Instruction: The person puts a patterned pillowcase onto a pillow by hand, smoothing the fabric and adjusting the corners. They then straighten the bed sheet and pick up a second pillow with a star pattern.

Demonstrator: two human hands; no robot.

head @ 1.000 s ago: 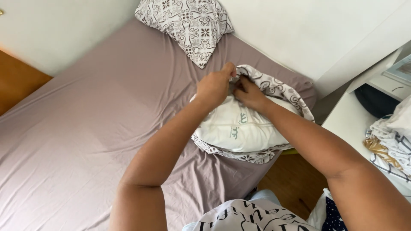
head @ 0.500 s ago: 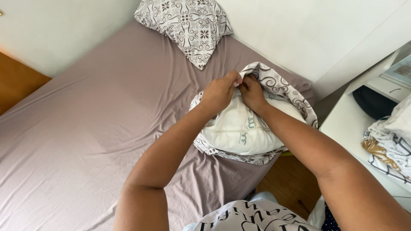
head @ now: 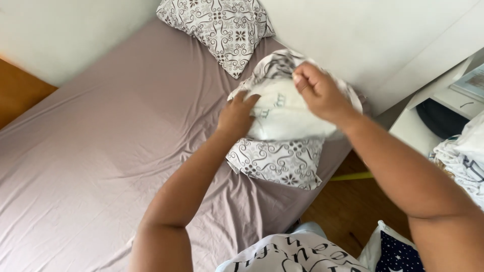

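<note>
Gripping the patterned pillowcase (head: 276,162) higher than a moment ago, the right hand (head: 318,90) now pinches its bunched top edge, lifted well up. The left hand (head: 236,116) has dropped lower — fingers clenched into the white pillow (head: 285,113), half-sheathed, on the mauve bed (head: 91,161).

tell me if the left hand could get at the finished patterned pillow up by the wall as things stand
Probably yes. The left hand rests on the white pillow, and only bare mauve sheet lies between it and the patterned pillow; it would have to let go first.
</note>
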